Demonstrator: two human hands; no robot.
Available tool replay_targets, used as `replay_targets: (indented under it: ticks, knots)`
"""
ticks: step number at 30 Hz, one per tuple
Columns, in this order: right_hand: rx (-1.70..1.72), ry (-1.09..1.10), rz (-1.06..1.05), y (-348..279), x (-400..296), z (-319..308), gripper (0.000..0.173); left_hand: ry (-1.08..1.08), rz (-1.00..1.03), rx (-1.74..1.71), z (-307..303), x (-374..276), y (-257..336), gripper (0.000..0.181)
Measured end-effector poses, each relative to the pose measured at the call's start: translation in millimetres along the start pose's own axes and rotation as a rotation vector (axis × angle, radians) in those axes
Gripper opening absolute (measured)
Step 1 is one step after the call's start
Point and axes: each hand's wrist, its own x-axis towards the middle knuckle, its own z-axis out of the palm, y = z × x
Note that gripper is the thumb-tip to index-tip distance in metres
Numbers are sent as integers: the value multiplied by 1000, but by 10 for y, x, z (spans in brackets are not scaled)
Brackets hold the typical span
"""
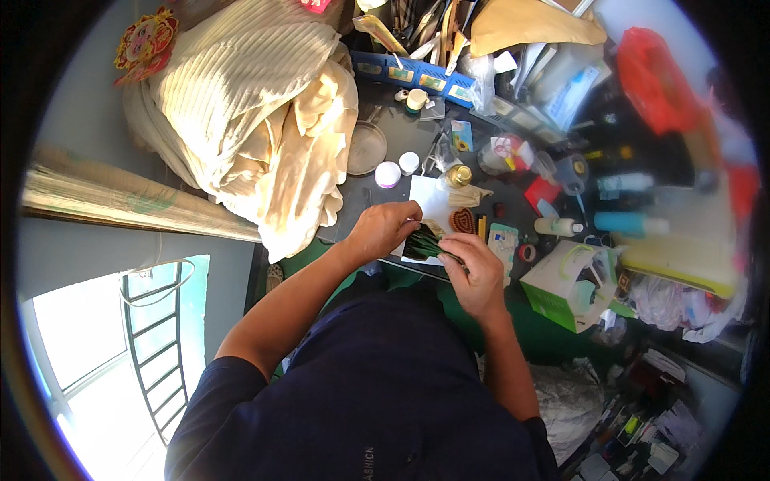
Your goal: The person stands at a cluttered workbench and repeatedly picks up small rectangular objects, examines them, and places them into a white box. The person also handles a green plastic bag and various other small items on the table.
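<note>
A small bundle of thin dark green pieces is between my two hands, its leaves slightly fanned; what they are exactly I cannot tell. My left hand pinches its upper left edge with thumb and forefinger. On the right side, my right hand grips the bundle between thumb and fingers. A sheet of white paper lies on the dark tabletop beneath. Just beyond my right hand are a brown oval beaded or bristled item and a pale green flat case. A gold-coloured jar stands farther back.
Two white-lidded jars and a round pan stand at the back left. Cream fabric is heaped on the left. Rightward are a tape roll, a bottle and a white-green box. A blue organizer runs along the back.
</note>
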Motion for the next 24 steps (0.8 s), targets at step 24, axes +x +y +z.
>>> replay_targets:
  ticks: [24]
  knots:
    - [1515, 440, 521, 594, -111, 452, 21, 203, 105, -50, 170, -123, 30, 47]
